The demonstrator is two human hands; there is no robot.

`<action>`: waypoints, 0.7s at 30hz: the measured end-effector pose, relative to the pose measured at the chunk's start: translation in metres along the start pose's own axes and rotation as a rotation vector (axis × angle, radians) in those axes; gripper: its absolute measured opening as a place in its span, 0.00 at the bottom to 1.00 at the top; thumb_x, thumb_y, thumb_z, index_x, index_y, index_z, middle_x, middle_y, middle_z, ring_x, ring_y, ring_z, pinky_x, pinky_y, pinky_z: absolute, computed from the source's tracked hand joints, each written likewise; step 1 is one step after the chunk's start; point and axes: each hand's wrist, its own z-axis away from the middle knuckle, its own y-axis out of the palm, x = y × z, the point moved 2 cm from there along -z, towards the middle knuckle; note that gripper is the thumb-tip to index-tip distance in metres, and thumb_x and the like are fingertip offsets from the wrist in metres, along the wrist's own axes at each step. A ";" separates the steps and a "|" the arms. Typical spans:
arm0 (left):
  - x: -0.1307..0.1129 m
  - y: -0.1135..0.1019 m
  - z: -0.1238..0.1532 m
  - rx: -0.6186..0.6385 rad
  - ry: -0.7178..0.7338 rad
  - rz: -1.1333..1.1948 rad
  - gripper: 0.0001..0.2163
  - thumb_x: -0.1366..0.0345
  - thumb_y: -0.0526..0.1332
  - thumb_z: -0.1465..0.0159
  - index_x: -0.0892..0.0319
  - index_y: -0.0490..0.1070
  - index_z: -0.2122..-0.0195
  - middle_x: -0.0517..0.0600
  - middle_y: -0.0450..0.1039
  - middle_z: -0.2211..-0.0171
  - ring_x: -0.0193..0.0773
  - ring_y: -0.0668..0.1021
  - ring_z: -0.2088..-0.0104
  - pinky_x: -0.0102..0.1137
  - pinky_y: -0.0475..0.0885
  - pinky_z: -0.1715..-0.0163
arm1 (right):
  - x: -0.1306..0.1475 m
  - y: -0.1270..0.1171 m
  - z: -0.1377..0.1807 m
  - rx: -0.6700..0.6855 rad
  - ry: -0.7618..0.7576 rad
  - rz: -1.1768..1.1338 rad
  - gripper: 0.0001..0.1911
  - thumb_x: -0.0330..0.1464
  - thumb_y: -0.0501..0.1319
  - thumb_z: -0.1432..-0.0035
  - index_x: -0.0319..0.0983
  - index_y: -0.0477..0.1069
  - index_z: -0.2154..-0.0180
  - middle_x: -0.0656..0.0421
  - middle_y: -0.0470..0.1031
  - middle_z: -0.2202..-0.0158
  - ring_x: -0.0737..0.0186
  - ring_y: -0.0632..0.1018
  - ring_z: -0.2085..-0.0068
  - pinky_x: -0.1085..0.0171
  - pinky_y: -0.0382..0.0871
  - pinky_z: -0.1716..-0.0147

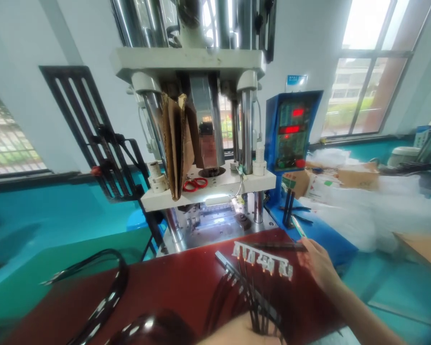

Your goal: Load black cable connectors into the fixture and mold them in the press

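My right hand [318, 266] reaches over the dark red work surface [172, 282] and touches the right end of a white moulded strip of connectors [262, 258]; its fingers are curled on it. Black wires [253, 299] run down from the strip through a metal comb bar [247, 292]. My left hand [240, 333] shows only at the bottom edge, closed around the bundle of black wires. A dark rod-like tool [278, 246] lies just behind the strip.
A vertical moulding press [201, 143] stands behind, with red scissors [195, 184] and cardboard [177, 143] on its platen. A blue control box [290, 132] sits to the right. More black cables [107, 297] lie at left. Plastic bags and boxes [362, 196] are piled at right.
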 end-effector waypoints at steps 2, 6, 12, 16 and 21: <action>-0.009 0.002 0.001 0.032 0.037 0.019 0.17 0.55 0.64 0.50 0.67 0.73 0.70 0.47 0.64 0.79 0.27 0.65 0.79 0.25 0.57 0.77 | -0.009 -0.016 0.000 -0.006 0.025 0.044 0.15 0.44 0.59 0.53 0.38 0.64 0.73 0.65 0.64 0.86 0.70 0.64 0.86 0.70 0.53 0.87; -0.017 0.003 0.000 0.062 0.089 0.012 0.18 0.54 0.63 0.50 0.68 0.74 0.70 0.47 0.63 0.80 0.27 0.64 0.79 0.25 0.54 0.77 | -0.015 -0.038 0.003 0.163 0.008 0.296 0.14 0.42 0.58 0.54 0.38 0.64 0.69 0.65 0.64 0.87 0.66 0.65 0.85 0.67 0.56 0.86; -0.005 -0.005 -0.010 0.085 0.086 0.033 0.18 0.55 0.61 0.48 0.69 0.74 0.68 0.46 0.60 0.83 0.25 0.61 0.82 0.26 0.48 0.80 | -0.002 -0.052 0.016 0.461 -0.469 1.053 0.03 0.30 0.57 0.53 0.40 0.69 0.73 0.55 0.69 0.64 0.56 0.70 0.61 0.58 0.63 0.60; 0.000 -0.004 -0.012 0.076 0.057 0.025 0.17 0.55 0.61 0.48 0.69 0.74 0.69 0.45 0.60 0.83 0.25 0.59 0.83 0.26 0.47 0.81 | 0.020 -0.036 0.023 0.446 -0.541 1.013 0.08 0.32 0.56 0.49 0.40 0.70 0.66 0.53 0.69 0.59 0.54 0.69 0.56 0.57 0.62 0.55; 0.000 0.002 -0.012 0.080 0.063 0.004 0.18 0.53 0.61 0.48 0.67 0.74 0.70 0.44 0.58 0.85 0.25 0.59 0.83 0.26 0.48 0.80 | 0.065 0.017 0.044 0.649 -0.475 0.761 0.13 0.37 0.51 0.42 0.40 0.68 0.59 0.56 0.70 0.59 0.60 0.71 0.59 0.64 0.64 0.58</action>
